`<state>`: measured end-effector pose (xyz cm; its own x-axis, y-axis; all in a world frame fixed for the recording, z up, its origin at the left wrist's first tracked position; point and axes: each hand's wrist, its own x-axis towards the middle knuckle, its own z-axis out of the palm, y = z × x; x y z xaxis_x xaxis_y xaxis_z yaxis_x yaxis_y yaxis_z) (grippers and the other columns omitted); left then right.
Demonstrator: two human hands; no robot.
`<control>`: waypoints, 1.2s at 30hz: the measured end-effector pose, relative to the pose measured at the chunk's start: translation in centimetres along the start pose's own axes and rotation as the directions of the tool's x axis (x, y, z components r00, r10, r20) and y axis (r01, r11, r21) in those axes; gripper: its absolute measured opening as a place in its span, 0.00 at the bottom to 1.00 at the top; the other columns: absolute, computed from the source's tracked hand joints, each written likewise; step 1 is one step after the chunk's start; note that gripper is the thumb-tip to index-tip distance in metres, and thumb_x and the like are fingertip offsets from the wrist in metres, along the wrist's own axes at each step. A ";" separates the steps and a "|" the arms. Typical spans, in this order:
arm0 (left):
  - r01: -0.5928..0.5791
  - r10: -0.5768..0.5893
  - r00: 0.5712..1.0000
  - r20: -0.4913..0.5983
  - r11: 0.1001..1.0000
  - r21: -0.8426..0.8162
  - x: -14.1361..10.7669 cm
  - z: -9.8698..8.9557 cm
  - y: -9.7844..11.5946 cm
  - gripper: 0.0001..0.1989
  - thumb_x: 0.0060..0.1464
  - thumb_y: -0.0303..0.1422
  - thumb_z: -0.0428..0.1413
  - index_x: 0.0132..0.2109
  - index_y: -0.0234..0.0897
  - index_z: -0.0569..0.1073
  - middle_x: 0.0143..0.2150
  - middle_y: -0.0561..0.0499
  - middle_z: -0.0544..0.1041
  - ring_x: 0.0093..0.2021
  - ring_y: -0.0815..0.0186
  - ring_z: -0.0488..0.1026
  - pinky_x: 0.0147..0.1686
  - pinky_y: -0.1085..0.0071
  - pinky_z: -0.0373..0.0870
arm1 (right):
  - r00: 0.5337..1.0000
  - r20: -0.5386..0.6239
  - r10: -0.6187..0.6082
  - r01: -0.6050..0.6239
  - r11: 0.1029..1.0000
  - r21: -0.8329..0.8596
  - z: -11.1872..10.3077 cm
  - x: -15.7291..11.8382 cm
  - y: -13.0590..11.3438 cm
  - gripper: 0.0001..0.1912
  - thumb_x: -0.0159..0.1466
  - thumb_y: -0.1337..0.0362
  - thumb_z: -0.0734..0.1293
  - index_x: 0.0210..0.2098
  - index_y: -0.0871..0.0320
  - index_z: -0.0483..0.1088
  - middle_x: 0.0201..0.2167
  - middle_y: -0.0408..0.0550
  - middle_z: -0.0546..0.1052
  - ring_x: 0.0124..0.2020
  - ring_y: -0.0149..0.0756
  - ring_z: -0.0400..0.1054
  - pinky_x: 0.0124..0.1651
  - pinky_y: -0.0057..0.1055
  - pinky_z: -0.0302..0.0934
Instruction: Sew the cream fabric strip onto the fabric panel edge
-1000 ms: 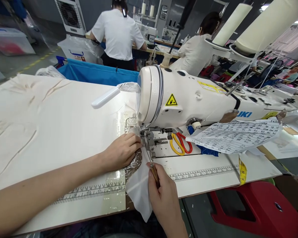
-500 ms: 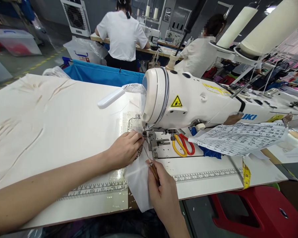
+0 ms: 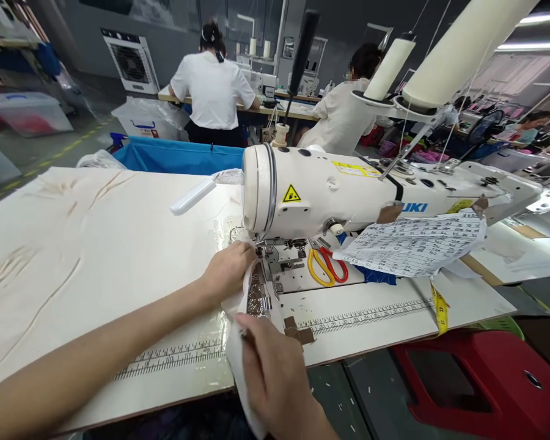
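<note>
The sewing machine [image 3: 302, 189] stands on the table with its needle area just right of my left hand [image 3: 229, 272]. That hand's fingers are closed on a strip of thin white fabric [image 3: 236, 360] beside the presser foot. Lower down, my right hand [image 3: 275, 373] is closed on the same fabric, which hangs over the table's front edge. A small metallic bit shows by its fingertips; it looks like part of the wooden-handled awl, whose handle is hidden. Between the hands, the shiny machine bed [image 3: 258, 293] is uncovered.
Yellow-and-red-handled scissors [image 3: 325, 266] lie under the machine arm. A written paper sheet [image 3: 412, 244] hangs from it. A tape measure [image 3: 440, 308] droops over the front edge. A red stool [image 3: 481, 379] stands at right; a blue cloth bin [image 3: 183, 154] is behind the table.
My right hand has moved down and left, pulling the fabric aside and uncovering the machine bed. The awl, plain to see before, is now mostly hidden. My left hand stays by the needle.
</note>
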<state>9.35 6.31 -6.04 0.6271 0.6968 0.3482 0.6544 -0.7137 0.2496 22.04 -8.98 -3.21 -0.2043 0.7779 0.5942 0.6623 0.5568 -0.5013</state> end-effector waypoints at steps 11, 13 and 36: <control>0.099 -0.144 0.988 -0.058 0.870 -0.483 0.1 0.2 -1.8 0.12 0.61 0.37 0.52 0.34 0.38 0.76 0.37 0.49 0.76 0.39 0.62 0.73 0.41 0.66 0.71 | 0.962 -0.073 0.263 -0.270 0.876 -0.399 1.4 0.0 4.7 0.16 0.70 0.69 0.55 0.50 0.62 0.71 0.39 0.52 0.83 0.28 0.36 0.78 0.25 0.28 0.64; 0.096 -0.138 0.989 -0.055 0.874 -0.476 0.2 0.1 -1.8 0.12 0.61 0.37 0.52 0.34 0.38 0.76 0.37 0.49 0.76 0.39 0.63 0.73 0.41 0.66 0.71 | 0.962 -0.078 0.260 -0.269 0.877 -0.398 1.7 0.2 4.9 0.16 0.68 0.70 0.56 0.49 0.62 0.72 0.39 0.52 0.83 0.27 0.36 0.77 0.25 0.29 0.64; 0.108 -0.135 0.990 -0.029 0.885 -0.452 0.3 -0.2 -1.6 0.14 0.62 0.39 0.49 0.34 0.37 0.75 0.36 0.48 0.75 0.39 0.62 0.72 0.41 0.65 0.71 | 0.956 -0.053 0.289 -0.286 0.873 -0.395 2.0 0.5 4.9 0.18 0.69 0.70 0.55 0.50 0.62 0.73 0.39 0.53 0.82 0.26 0.37 0.76 0.23 0.29 0.63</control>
<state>8.36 7.65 -6.17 0.5202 0.7845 0.3375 0.4558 -0.5892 0.6672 23.73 -5.27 -6.69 0.0344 0.8894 0.4559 0.9212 0.1487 -0.3596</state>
